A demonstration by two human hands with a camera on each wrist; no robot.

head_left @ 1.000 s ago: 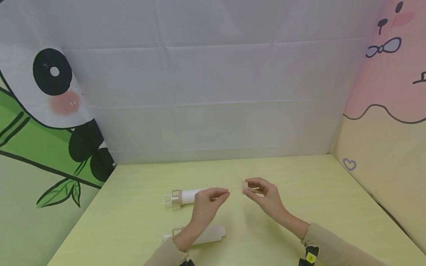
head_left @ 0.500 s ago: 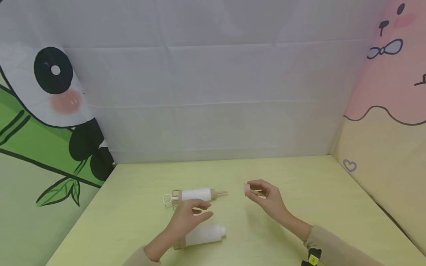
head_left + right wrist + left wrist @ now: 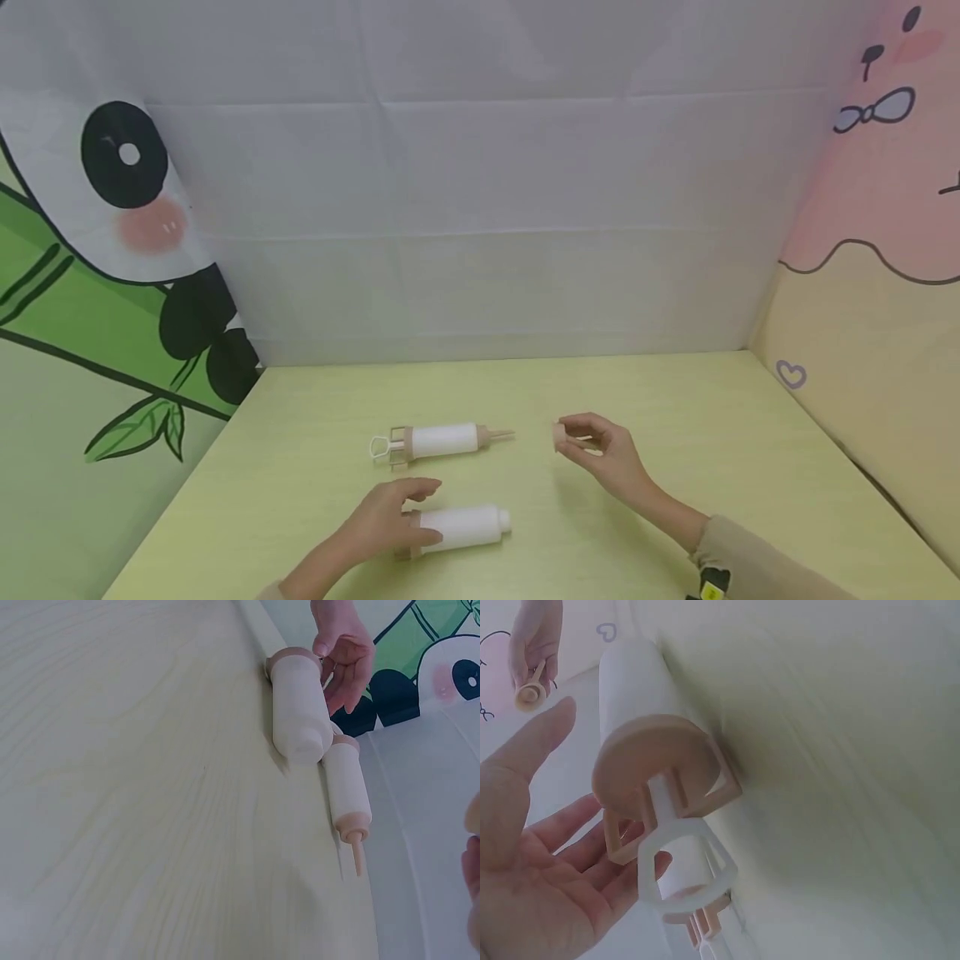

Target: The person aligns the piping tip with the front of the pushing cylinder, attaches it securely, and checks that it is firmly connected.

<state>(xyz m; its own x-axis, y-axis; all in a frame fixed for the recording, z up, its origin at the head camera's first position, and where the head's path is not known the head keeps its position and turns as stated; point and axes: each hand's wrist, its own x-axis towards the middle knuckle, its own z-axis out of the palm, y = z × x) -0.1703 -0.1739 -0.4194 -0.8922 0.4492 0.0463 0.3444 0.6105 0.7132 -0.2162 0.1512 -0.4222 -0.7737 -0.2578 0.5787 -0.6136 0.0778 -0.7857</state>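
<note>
My right hand (image 3: 613, 454) pinches a small beige nozzle (image 3: 559, 437) above the table; in the left wrist view this nozzle (image 3: 530, 696) shows a round, hollow end. A white syringe (image 3: 468, 527) with a beige collar and a bare white tip lies nearest me. My left hand (image 3: 375, 523) is spread over its rear end, thumb along the near side. In the left wrist view its ring handle (image 3: 651, 889) is pulled back slightly, with the fingers loose beside the beige collar (image 3: 656, 750). Whether they touch it I cannot tell.
A second white syringe (image 3: 444, 440), with a beige nozzle fitted, lies behind the first, tip to the right. Both rest on a pale yellow table (image 3: 660, 392). A white cloth (image 3: 480, 183) hangs at the back, with cartoon-printed panels on both sides.
My left hand has moved left and toward me, away from the nozzle, its fingers parting as it came to the near syringe. My right hand still holds the nozzle, shifted slightly.
</note>
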